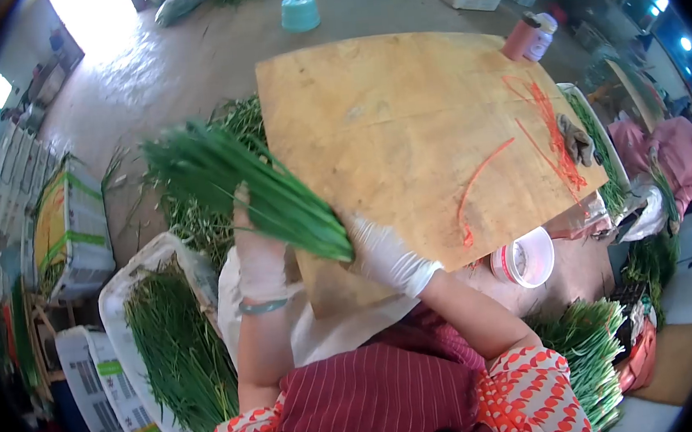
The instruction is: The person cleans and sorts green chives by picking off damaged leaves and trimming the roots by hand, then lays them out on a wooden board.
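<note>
A bunch of green chives is held at a slant over the left edge of a wooden board, leaf tips toward the upper left and slightly blurred. My left hand, in a white glove, grips the bunch from below, with its fingers partly hidden by the leaves. My gloved right hand is closed around the lower stem ends, over the board's near left part; some of its fingers are out of sight. Red-orange tie strings lie at the board's right side, with one loose string nearer me.
A white crate of chives stands at my left, and cut chives are stacked at lower right. A grey glove and two containers sit on the board. A white bucket stands below; a turquoise tub is beyond.
</note>
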Motion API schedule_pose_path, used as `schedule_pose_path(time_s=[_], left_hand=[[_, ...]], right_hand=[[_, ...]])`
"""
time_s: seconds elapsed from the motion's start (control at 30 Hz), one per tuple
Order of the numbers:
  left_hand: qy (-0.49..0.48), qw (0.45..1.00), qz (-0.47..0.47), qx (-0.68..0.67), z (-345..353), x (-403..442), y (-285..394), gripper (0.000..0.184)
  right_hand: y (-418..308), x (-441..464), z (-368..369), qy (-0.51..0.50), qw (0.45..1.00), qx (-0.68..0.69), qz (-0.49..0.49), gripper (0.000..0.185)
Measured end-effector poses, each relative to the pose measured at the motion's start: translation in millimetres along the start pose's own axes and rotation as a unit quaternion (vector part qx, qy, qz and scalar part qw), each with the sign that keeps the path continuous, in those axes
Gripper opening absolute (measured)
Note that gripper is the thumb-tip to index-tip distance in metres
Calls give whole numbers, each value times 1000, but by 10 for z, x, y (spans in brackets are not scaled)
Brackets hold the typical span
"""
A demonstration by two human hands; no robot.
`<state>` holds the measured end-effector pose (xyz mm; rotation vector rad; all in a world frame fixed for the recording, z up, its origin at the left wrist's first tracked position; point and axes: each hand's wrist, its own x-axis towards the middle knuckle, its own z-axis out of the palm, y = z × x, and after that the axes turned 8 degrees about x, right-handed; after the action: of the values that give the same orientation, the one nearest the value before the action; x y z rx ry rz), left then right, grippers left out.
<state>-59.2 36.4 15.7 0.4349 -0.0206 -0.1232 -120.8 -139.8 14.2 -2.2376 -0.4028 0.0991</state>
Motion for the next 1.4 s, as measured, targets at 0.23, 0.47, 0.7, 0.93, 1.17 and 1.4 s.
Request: schedule_pose_path(time_s=[0.23, 0.47, 0.7, 0.93, 1.17, 1.4], left_hand=[[-34, 968, 156, 194, 560, 218, 23, 39], [-141, 884, 285, 342, 1341, 229, 48, 40], [-97, 896, 143, 409, 825, 333, -222, 55], [-81, 898, 191, 388, 1043, 326, -260, 51], [-90, 971, 75, 208, 1549, 435, -423, 36], [88, 985, -70, 127, 1605, 556, -1576, 38]], right_hand=[[-256, 290, -124, 133, 979, 153, -18, 107], [-233, 744, -414, 139, 913, 374, -81, 110], [116, 831, -290, 119, 898, 412, -97, 102], [-63, 898, -470, 168, 957, 199, -128, 90], [-602, 504, -1607, 92, 993, -30, -74, 71], [130, 257, -2306, -93, 983, -65, 147, 58]])
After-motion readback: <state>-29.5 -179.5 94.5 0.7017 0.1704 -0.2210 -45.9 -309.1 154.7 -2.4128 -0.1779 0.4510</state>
